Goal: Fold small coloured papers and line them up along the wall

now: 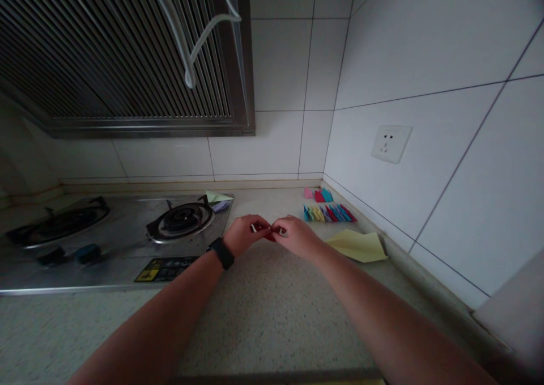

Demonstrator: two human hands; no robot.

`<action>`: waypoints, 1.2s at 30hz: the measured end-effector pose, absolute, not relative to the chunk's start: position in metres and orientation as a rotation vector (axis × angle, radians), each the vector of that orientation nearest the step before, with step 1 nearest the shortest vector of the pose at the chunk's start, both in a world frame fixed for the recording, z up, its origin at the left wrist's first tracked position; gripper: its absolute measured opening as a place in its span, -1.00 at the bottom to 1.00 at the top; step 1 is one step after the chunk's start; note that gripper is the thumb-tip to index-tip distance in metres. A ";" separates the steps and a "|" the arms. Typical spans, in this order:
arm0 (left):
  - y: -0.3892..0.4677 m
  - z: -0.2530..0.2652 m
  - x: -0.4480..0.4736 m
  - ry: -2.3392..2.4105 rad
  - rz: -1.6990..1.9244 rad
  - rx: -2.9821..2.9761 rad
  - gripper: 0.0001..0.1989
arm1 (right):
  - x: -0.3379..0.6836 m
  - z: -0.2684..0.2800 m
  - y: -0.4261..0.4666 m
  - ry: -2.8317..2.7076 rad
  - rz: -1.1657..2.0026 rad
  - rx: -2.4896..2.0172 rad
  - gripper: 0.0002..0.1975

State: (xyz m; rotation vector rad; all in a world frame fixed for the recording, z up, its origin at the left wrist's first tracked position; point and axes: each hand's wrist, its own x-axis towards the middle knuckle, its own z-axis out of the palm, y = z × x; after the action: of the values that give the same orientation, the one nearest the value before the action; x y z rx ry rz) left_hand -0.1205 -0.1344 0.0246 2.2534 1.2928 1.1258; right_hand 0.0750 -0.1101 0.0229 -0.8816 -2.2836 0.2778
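— What to see from the head view?
— Pinching with bare left hand [245, 235] and bare right hand [297, 236] a small dark-red paper piece [270, 236], partly hidden, over the speckled pale counter [272, 317].
— And nearby?
— Noticing, beside the right forearm [365, 294], a pale-yellow paper sheet [359, 245]; farther back, a row of small folded multicoloured paper pieces [329, 213].

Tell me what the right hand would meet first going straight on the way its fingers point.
Beyond the small red piece at its fingertips, the right hand would most likely meet the left hand first, though exact depth is hard to judge.
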 end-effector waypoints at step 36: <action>-0.132 0.020 -0.114 1.282 1.239 2.017 -0.79 | 0.072 0.010 -0.093 -1.984 0.804 -0.920 -0.83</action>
State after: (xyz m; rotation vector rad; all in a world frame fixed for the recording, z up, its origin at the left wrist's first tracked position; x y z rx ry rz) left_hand -0.1136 -0.1319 0.0203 2.0171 1.2820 1.2391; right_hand 0.0724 -0.0929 0.0096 -0.9202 -1.9840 0.8042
